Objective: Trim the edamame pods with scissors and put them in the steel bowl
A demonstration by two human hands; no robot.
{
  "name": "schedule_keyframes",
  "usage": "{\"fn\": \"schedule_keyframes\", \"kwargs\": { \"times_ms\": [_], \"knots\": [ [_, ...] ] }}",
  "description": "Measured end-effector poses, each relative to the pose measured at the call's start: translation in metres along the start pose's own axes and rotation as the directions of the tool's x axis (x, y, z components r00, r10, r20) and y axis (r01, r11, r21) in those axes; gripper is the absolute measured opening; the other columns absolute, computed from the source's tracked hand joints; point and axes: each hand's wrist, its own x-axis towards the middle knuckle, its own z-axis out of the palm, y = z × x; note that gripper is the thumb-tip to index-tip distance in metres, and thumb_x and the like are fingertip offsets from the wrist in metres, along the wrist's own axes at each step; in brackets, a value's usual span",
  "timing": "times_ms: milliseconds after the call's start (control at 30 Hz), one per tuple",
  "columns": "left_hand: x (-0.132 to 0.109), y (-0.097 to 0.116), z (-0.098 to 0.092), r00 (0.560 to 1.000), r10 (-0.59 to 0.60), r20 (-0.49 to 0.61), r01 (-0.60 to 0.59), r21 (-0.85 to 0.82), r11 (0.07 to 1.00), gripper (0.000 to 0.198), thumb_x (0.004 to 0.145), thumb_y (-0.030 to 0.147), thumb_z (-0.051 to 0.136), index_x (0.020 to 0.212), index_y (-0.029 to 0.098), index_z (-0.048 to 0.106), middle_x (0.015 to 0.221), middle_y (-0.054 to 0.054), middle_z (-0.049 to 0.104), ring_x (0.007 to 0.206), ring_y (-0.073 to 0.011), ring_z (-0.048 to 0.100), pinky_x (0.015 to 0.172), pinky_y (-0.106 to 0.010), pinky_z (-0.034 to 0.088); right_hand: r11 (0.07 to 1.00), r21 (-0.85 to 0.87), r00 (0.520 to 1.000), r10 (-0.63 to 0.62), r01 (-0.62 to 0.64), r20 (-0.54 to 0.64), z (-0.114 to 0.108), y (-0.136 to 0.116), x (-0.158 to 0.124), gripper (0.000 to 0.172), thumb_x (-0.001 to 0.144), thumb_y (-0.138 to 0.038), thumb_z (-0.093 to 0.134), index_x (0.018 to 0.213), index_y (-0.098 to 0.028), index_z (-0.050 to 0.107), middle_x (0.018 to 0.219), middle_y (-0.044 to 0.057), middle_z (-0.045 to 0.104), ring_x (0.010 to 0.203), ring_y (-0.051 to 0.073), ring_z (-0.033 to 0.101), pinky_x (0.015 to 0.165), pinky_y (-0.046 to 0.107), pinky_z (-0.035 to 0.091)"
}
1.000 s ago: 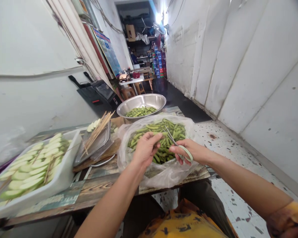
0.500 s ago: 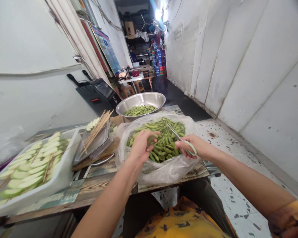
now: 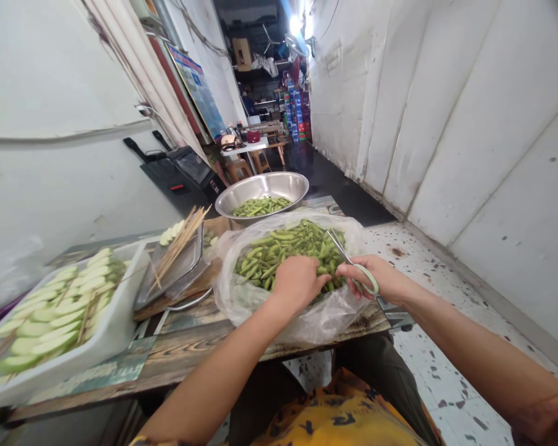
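Green edamame pods (image 3: 270, 251) fill a clear plastic bag (image 3: 232, 297) whose mouth is spread wide on the table. My left hand (image 3: 297, 280) reaches down onto the pods at the near side of the bag. Its thumb points right, and the other fingertips are hidden among the pods. Over the bag's right edge, my right hand (image 3: 376, 275) is closed around the pale green handles of a pair of scissors (image 3: 341, 246). The blades point up and left above the pods. Behind the bag, a steel bowl (image 3: 279, 184) holds more pods.
At the left stands a white tray (image 3: 125, 310) of sliced pale green pieces on sticks. Between it and the bag, wooden skewers (image 3: 180, 241) lie across a metal tray (image 3: 195, 257). The wooden table (image 3: 190, 347) ends in front of my lap. A white wall (image 3: 446, 124) runs along the right.
My left hand has moved right and down into the pods, with its fingers now out of sight. My right hand and the scissors have shifted slightly right.
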Motion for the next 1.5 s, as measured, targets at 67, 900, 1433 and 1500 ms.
{"fn": "schedule_keyframes", "kwargs": {
  "times_ms": [67, 900, 1433, 1500],
  "knots": [
    [0.004, 0.006, 0.000, 0.999, 0.009, 0.031, -0.011, 0.041, 0.999, 0.034, 0.075, 0.049, 0.057, 0.073, 0.017, 0.071, 0.070, -0.012, 0.066, 0.072, -0.0269, 0.061, 0.063, -0.032, 0.041, 1.000, -0.003, 1.000, -0.004, 0.004, 0.016, 0.001, 0.000, 0.000, 0.039, 0.076, -0.052, 0.060, 0.064, -0.016, 0.053, 0.043, -0.004, 0.052, 0.031, 0.006, 0.035, 0.034, 0.020, 0.025],
    [0.008, -0.015, -0.006, 0.904, -0.371, 0.212, 0.193, -0.977, -0.087, 0.036, 0.058, 0.039, 0.077, 0.071, 0.013, 0.056, 0.056, 0.002, 0.055, 0.045, -0.0073, 0.055, 0.030, -0.013, 0.012, 0.991, -0.110, 0.990, -0.066, 0.081, 0.128, 0.020, -0.005, 0.003, 0.036, 0.073, -0.049, 0.065, 0.067, -0.015, 0.056, 0.049, -0.004, 0.053, 0.041, 0.010, 0.050, 0.043, 0.021, 0.038],
    [-0.003, -0.025, -0.002, 0.919, -0.364, -0.152, 0.069, -0.846, 0.529, 0.018, 0.065, 0.030, 0.070, 0.075, 0.016, 0.066, 0.062, 0.000, 0.067, 0.066, -0.0150, 0.059, 0.069, -0.027, 0.043, 0.998, -0.063, 0.992, -0.004, 0.012, 0.124, 0.021, -0.009, 0.010, 0.041, 0.074, -0.054, 0.063, 0.065, -0.016, 0.051, 0.048, -0.002, 0.055, 0.039, 0.009, 0.048, 0.036, 0.019, 0.035],
    [-0.003, -0.027, -0.002, 0.914, -0.364, -0.181, 0.062, -0.823, 0.564, 0.018, 0.066, 0.033, 0.069, 0.072, 0.016, 0.065, 0.060, 0.000, 0.066, 0.068, -0.0162, 0.060, 0.073, -0.028, 0.042, 0.999, -0.046, 0.991, -0.018, 0.024, 0.135, 0.019, -0.011, 0.008, 0.040, 0.074, -0.054, 0.062, 0.072, -0.015, 0.054, 0.052, -0.002, 0.056, 0.043, 0.010, 0.050, 0.037, 0.019, 0.038]
  ]
}}
